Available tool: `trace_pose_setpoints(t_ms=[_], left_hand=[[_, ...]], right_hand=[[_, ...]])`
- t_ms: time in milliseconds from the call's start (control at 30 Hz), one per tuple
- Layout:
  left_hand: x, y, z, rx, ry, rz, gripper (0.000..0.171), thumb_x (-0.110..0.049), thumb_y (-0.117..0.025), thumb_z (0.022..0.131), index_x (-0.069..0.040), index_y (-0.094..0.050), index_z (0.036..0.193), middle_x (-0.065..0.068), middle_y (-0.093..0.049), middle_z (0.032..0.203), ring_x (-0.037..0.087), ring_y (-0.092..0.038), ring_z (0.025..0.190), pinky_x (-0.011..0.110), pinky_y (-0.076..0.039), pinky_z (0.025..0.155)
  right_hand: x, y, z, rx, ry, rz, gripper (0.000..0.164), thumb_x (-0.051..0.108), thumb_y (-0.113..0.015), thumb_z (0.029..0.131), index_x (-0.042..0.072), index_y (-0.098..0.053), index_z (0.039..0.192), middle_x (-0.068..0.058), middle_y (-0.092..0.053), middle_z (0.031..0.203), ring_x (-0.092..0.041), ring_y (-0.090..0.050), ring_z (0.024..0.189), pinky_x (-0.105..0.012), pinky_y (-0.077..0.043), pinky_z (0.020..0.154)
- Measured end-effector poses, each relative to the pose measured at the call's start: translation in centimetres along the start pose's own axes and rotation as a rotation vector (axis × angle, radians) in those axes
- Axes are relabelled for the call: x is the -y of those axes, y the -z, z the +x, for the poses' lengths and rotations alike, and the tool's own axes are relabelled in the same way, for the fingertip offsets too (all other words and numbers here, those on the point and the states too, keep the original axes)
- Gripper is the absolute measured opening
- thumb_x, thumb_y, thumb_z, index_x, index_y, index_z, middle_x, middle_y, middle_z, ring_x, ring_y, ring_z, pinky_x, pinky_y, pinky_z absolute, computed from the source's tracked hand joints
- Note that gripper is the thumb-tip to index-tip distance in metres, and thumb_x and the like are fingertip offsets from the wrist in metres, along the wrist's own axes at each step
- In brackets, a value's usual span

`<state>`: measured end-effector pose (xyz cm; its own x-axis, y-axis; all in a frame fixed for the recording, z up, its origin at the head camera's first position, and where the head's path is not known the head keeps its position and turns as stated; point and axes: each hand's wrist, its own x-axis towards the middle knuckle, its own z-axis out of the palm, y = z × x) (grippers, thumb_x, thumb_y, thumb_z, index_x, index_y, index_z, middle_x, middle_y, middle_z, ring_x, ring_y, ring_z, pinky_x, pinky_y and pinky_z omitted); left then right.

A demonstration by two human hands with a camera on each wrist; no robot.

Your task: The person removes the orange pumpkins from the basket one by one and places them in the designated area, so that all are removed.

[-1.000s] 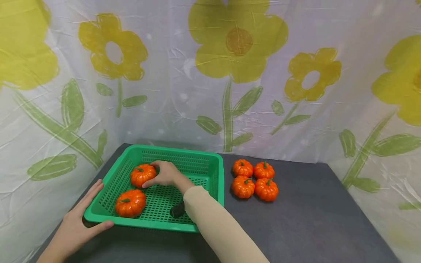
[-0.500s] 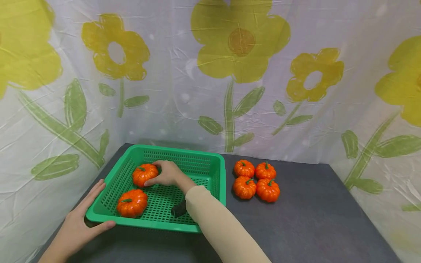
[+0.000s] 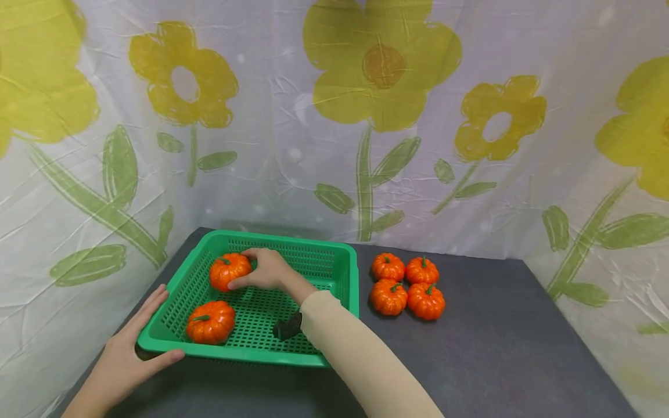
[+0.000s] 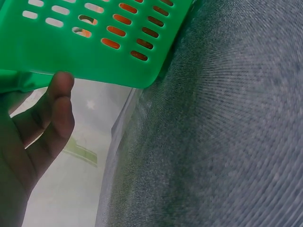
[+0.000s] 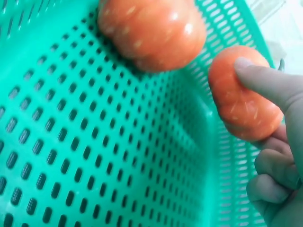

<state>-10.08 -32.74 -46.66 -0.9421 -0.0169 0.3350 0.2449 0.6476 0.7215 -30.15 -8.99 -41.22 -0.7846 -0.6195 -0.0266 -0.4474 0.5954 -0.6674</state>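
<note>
Inside the green basket (image 3: 245,354), my right hand (image 3: 269,268) pinches a small orange pumpkin (image 3: 230,271) between thumb and fingers. In the right wrist view this pumpkin (image 5: 239,101) hangs above the basket floor near the wall, the thumb across its side. A second pumpkin (image 3: 211,322) sits in the basket's near left corner. My left hand (image 3: 122,354) rests at that corner, fingers along the left rim and thumb by the front rim, all fairly straight. In the left wrist view its fingertips (image 4: 62,85) touch the basket (image 4: 94,61) from outside.
Several orange pumpkins (image 3: 407,285) stand grouped on the dark tabletop (image 3: 496,342), right of the basket. A small black object (image 3: 287,328) shows at my right wrist, over the basket floor. A flowered curtain (image 3: 277,145) hangs behind the table and down both sides.
My right hand has risen a little with the pumpkin in its grip, which lifts off the basket floor. My left hand stays at the basket corner.
</note>
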Motion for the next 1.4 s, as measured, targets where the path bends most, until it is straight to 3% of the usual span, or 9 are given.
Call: trace_pose_setpoints(t_ms=[133,300,533,667,800,1033,1133,1267,1400], left_hand=[[0.0,0.0,-0.1,-0.006,-0.008,0.004,0.109,-0.015,-0.091,0.084,-0.031,-0.026,0.17,-0.018,-0.013,0.177,-0.021,-0.01,0.145,0.031,-0.006,0.124],[-0.1,0.0,-0.1,0.001,0.0,0.0,0.109,-0.015,-0.09,0.085,-0.032,-0.025,0.171,-0.018,-0.012,0.177,-0.023,-0.01,0.144,0.047,-0.007,0.126],[0.0,0.0,-0.2,-0.012,-0.013,0.02,0.109,-0.015,-0.091,0.084,-0.031,-0.026,0.17,-0.018,-0.013,0.177,-0.023,-0.012,0.144,0.012,-0.005,0.114],[0.1,-0.1,-0.2,-0.003,0.003,0.007,0.109,-0.016,-0.09,0.085,-0.032,-0.025,0.171,-0.022,-0.012,0.176,-0.025,-0.011,0.142,0.038,-0.007,0.126],[0.1,-0.1,-0.2,0.008,0.016,-0.011,0.109,-0.017,-0.09,0.085,-0.033,-0.024,0.171,-0.024,-0.011,0.175,-0.025,-0.011,0.141,0.072,-0.011,0.119],[-0.1,-0.1,-0.1,0.014,0.012,-0.018,0.109,-0.017,-0.09,0.084,-0.033,-0.025,0.17,-0.019,-0.012,0.177,-0.026,-0.011,0.14,0.081,-0.015,0.111],[-0.2,-0.1,-0.1,0.012,0.003,-0.022,0.109,-0.016,-0.09,0.084,-0.032,-0.026,0.171,-0.019,-0.012,0.177,-0.025,-0.011,0.142,0.081,-0.014,0.112],[-0.1,-0.1,-0.2,-0.003,-0.018,-0.012,0.11,-0.014,-0.091,0.083,-0.03,-0.027,0.17,-0.02,-0.013,0.176,-0.023,-0.011,0.144,0.054,-0.007,0.126],[0.0,0.0,0.1,-0.008,-0.025,-0.009,0.11,-0.014,-0.09,0.083,-0.03,-0.026,0.171,-0.02,-0.013,0.177,-0.022,-0.011,0.145,0.05,-0.006,0.126]], right_hand=[[0.8,0.5,-0.4,-0.008,-0.003,0.0,0.079,0.045,-0.086,0.088,0.012,-0.057,0.153,-0.002,-0.065,0.144,-0.016,-0.062,0.126,-0.027,-0.055,0.096],[1.6,0.8,-0.8,-0.029,0.008,0.012,0.078,0.045,-0.086,0.088,0.013,-0.058,0.153,-0.001,-0.066,0.143,-0.016,-0.063,0.123,-0.026,-0.055,0.092],[2.7,1.4,-1.5,-0.036,0.073,0.009,0.081,0.047,-0.087,0.087,0.014,-0.057,0.154,0.0,-0.066,0.143,-0.012,-0.063,0.121,-0.023,-0.054,0.09],[3.2,1.9,-2.2,-0.037,0.092,0.004,0.081,0.048,-0.087,0.087,0.015,-0.057,0.154,0.002,-0.066,0.144,-0.01,-0.062,0.125,-0.023,-0.054,0.094],[3.6,2.7,-3.1,-0.051,0.097,0.005,0.08,0.048,-0.087,0.086,0.017,-0.057,0.154,0.003,-0.065,0.145,-0.011,-0.061,0.129,-0.024,-0.053,0.097],[3.8,4.2,-4.8,-0.079,0.105,0.046,0.081,0.046,-0.089,0.085,0.018,-0.057,0.154,0.002,-0.064,0.147,-0.014,-0.06,0.132,-0.029,-0.054,0.098],[3.7,4.8,-5.6,-0.084,0.11,0.066,0.08,0.046,-0.089,0.085,0.019,-0.057,0.154,0.002,-0.064,0.148,-0.014,-0.059,0.133,-0.03,-0.055,0.099],[3.6,5.6,-6.5,-0.095,0.114,0.094,0.081,0.047,-0.089,0.085,0.021,-0.057,0.154,0.004,-0.064,0.147,-0.013,-0.058,0.133,-0.031,-0.054,0.099],[3.5,6.7,-7.5,-0.117,0.136,0.12,0.079,0.045,-0.089,0.085,0.02,-0.058,0.153,0.006,-0.065,0.144,-0.011,-0.058,0.131,-0.031,-0.054,0.1]])
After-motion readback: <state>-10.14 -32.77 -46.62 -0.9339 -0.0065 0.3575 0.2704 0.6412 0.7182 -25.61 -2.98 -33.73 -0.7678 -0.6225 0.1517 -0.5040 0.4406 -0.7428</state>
